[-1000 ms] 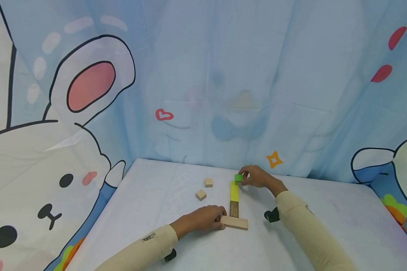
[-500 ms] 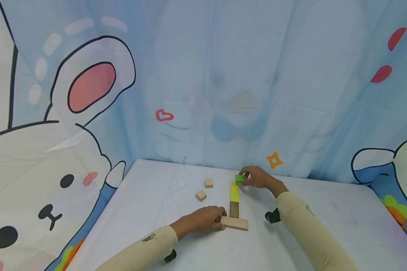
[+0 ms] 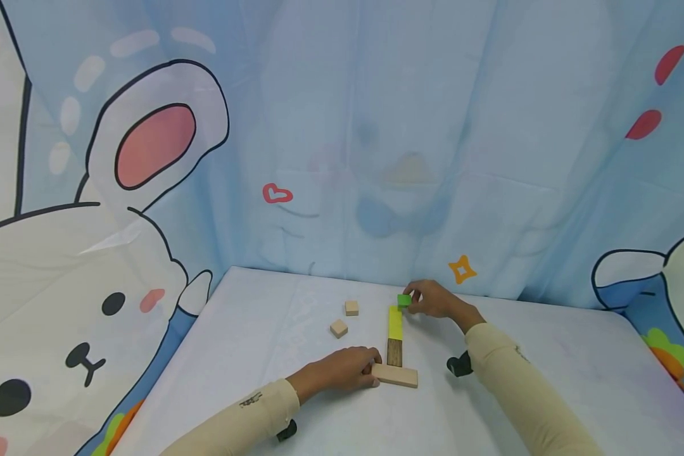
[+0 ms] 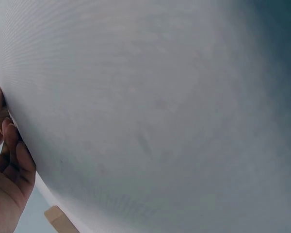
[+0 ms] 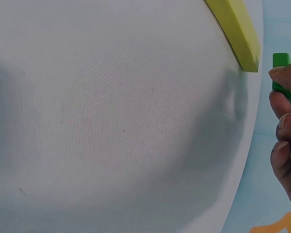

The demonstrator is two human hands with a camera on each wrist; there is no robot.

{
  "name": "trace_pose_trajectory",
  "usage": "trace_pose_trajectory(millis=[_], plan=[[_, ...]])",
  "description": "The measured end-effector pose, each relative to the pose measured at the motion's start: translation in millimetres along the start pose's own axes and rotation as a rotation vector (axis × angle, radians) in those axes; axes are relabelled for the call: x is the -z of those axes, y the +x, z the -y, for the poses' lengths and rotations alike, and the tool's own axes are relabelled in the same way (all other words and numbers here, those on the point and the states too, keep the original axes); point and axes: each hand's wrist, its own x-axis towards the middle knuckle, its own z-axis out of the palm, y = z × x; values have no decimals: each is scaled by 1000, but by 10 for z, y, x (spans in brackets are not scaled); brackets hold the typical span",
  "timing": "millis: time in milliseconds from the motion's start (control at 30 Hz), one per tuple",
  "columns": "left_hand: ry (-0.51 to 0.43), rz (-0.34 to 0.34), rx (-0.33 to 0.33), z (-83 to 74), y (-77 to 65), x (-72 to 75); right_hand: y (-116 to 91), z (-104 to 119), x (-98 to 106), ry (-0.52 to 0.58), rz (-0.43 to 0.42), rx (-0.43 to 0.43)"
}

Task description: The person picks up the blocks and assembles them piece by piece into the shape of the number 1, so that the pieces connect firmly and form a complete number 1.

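Note:
My right hand (image 3: 433,299) pinches a small green block (image 3: 404,301) between thumb and fingers, at the far end of a yellow block (image 3: 395,323). In the right wrist view the green block (image 5: 282,60) is raised off the table, apart from the yellow block's end (image 5: 247,53). A dark brown wood-grain block (image 3: 394,353) lies in line with the yellow one, toward me. Across its near end lies a pale wooden plank (image 3: 398,375). My left hand (image 3: 348,368) holds the plank's left end between thumb and fingers; in the left wrist view these fingers (image 4: 24,160) hide most of it.
Two small pale wooden cubes, a farther one (image 3: 351,308) and a nearer one (image 3: 339,328), sit left of the row on the white tabletop (image 3: 279,304). A light blue printed curtain (image 3: 319,126) hangs behind the table's far edge.
The green block in my right hand has shifted very slightly to the right. My left hand keeps its hold on the plank, and the other blocks stay put.

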Motion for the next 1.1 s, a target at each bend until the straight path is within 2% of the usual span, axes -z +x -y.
trace_pose_trajectory(millis=[700, 1100], plan=[[13, 8, 19, -26, -17, 19, 49, -88, -39, 0, -5, -35], [45, -3, -14, 0, -17, 8, 83, -89, -45, 8, -20, -18]])
